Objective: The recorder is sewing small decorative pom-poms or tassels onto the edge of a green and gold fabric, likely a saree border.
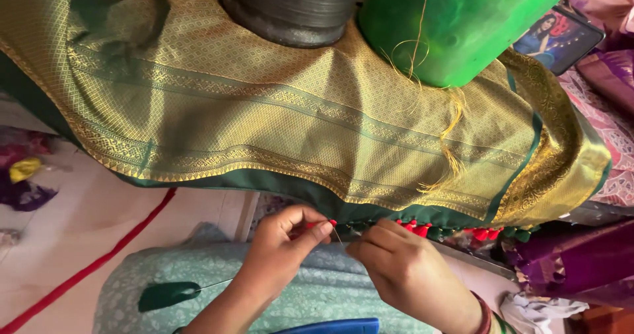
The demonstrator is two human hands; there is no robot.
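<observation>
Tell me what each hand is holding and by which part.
The left hand pinches a small red bead or tassel at the green hem of the gold sari. The right hand pinches a fine thread or needle; which cannot be told.

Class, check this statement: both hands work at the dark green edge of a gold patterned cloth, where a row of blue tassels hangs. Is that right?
Not quite. The tassels along the dark green edge are red, with some green ones, not blue. The head view shows this. The left hand and right hand do work at that edge of the gold patterned cloth.
</observation>
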